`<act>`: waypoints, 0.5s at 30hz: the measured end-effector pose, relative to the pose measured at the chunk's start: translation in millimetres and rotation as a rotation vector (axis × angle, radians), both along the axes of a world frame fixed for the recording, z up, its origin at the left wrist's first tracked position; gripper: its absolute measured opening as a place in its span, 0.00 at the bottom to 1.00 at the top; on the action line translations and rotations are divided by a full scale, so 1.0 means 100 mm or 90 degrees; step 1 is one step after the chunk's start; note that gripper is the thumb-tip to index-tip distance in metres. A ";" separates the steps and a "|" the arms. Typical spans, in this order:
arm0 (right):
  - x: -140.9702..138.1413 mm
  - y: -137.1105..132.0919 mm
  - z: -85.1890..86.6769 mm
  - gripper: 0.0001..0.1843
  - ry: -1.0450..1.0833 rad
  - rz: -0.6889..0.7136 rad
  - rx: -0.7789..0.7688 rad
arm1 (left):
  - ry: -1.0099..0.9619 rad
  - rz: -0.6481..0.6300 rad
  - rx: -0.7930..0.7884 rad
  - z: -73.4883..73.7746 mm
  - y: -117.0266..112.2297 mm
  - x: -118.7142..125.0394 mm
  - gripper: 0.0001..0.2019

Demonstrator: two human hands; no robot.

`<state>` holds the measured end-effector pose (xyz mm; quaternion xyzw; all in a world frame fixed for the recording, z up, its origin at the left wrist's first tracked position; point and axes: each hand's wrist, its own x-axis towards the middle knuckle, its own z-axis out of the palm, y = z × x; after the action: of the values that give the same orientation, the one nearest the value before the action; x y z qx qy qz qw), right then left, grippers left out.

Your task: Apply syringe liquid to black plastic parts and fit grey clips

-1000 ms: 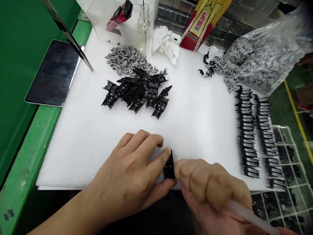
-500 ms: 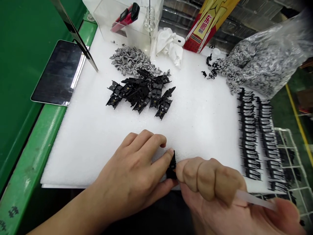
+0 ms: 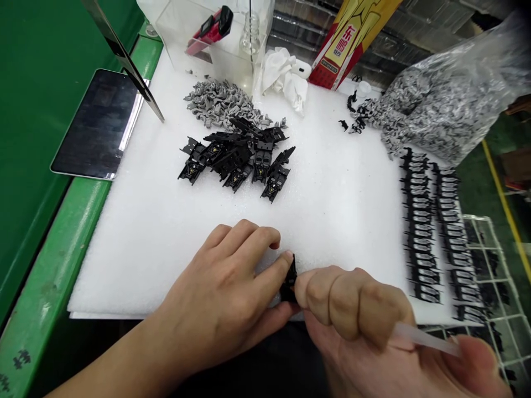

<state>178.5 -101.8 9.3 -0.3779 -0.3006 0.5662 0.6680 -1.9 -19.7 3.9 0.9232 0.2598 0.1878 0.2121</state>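
My left hand [image 3: 224, 296] pinches a small black plastic part [image 3: 289, 281] between forefinger and thumb at the near edge of the white foam sheet [image 3: 344, 188]. My right hand [image 3: 357, 309] is curled into a fist against the part's right side and grips a translucent white stick [image 3: 427, 338] that runs back to the lower right. A loose pile of black plastic parts [image 3: 240, 157] lies in the middle of the sheet, with a heap of small grey pieces [image 3: 218, 102] just behind it.
Two rows of finished black parts [image 3: 431, 221] run down the right side beside a wire rack [image 3: 489, 287]. A clear bag of grey pieces [image 3: 448, 94] sits at back right. A dark tablet [image 3: 95, 124] lies on the green bench left. A clear box, white cloth and red-yellow carton stand behind.
Both hands stay on the small black part; the part has tilted slightly and the right fist has shifted a little, showing more of the stick.
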 end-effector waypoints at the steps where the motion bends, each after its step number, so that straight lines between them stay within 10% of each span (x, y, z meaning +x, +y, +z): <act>1: 0.00 -0.01 0.00 0.34 -0.001 0.001 0.000 | 0.000 -0.001 0.002 0.00 0.00 0.00 0.19; 15: 0.03 -0.05 0.05 0.34 -0.043 0.002 -0.023 | 0.006 0.002 0.006 0.00 0.00 0.00 0.20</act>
<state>181.4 -106.4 14.1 -0.4084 -0.3132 0.5598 0.6494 -1.8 -19.2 3.9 0.9247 0.2613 0.1851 0.2060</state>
